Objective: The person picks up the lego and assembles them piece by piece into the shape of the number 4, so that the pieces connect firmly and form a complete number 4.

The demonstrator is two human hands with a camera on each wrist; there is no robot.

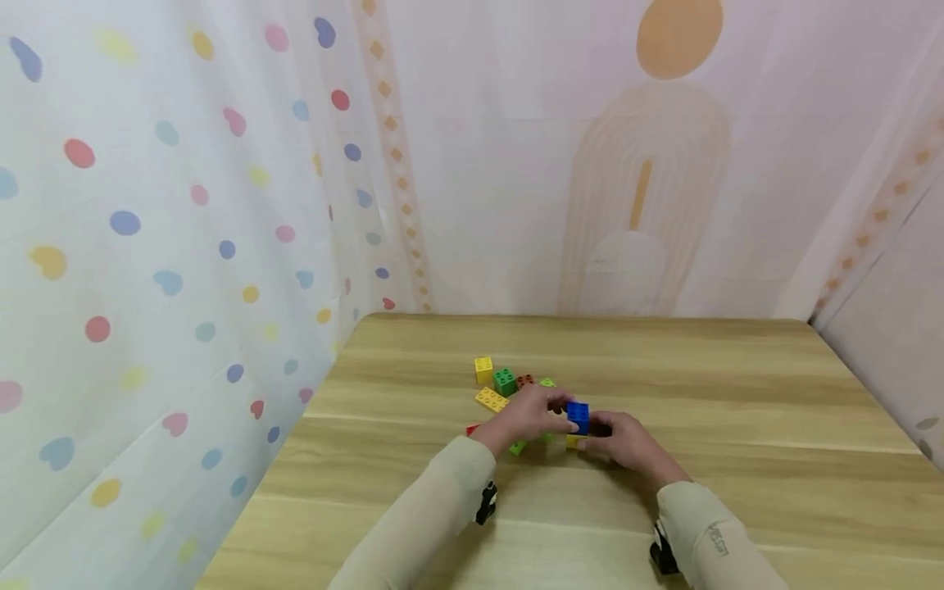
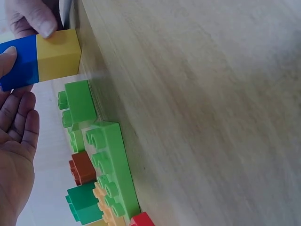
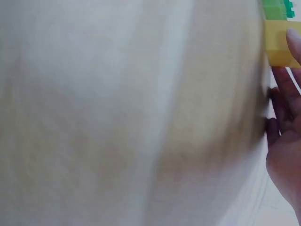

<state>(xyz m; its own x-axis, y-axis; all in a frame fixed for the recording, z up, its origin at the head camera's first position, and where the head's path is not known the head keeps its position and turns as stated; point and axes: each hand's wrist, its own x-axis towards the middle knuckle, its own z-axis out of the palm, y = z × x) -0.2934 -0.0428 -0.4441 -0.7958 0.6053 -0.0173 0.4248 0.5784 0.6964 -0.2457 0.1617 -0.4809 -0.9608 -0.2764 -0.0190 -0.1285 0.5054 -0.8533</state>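
A blue building block (image 1: 578, 416) sits on top of a yellow building block (image 1: 574, 442) on the table. From the left, my left hand (image 1: 533, 414) pinches the blue block between thumb and fingers. My right hand (image 1: 623, 440) grips the yellow block from the other side; its thumb lies against the block in the right wrist view, where the yellow block (image 3: 278, 43) shows at the edge. In the left wrist view the blue block (image 2: 27, 61) and yellow block (image 2: 60, 55) meet flush, with no visible gap.
Left of the stack lie loose blocks: a yellow one (image 1: 483, 369), a dark green one (image 1: 505, 380), a brown one (image 1: 524, 381), an orange-yellow plate (image 1: 492, 399), a red one (image 2: 142, 220) and light green ones (image 2: 117, 165). A patterned curtain (image 1: 501, 164) hangs behind the wooden table (image 1: 737, 377).
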